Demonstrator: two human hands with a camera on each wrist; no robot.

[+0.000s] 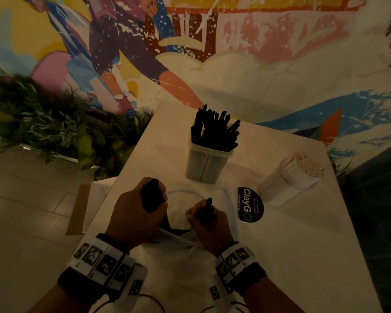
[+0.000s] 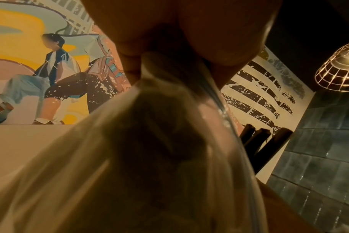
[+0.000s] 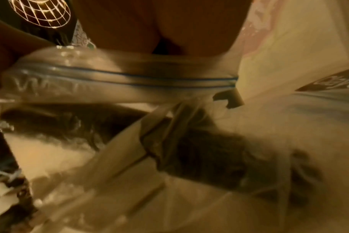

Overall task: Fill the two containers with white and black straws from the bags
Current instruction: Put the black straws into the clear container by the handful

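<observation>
On the white table [image 1: 291, 245], my left hand [image 1: 133, 213] grips a bundle of black straws [image 1: 151, 195] that sticks up out of its fist. My right hand [image 1: 207, 227] grips a few more black straws [image 1: 207, 211]. Both hands are at the mouth of a clear zip bag [image 1: 178, 247]. The bag's plastic [image 2: 149, 141] bunches under my left palm. More dark straws [image 3: 209, 149] show through the bag [image 3: 130, 77], blurred. Beyond my hands stands a clear container [image 1: 207, 166] full of black straws [image 1: 215, 129]. A container of white straws [image 1: 291, 179] is at the right.
A round dark ClayGo sticker [image 1: 250, 204] lies on the table between my right hand and the white straws. Green plants [image 1: 54, 123] and a painted wall run behind. Tiled floor lies off the table's left edge. A wire lamp [image 2: 341, 67] hangs above.
</observation>
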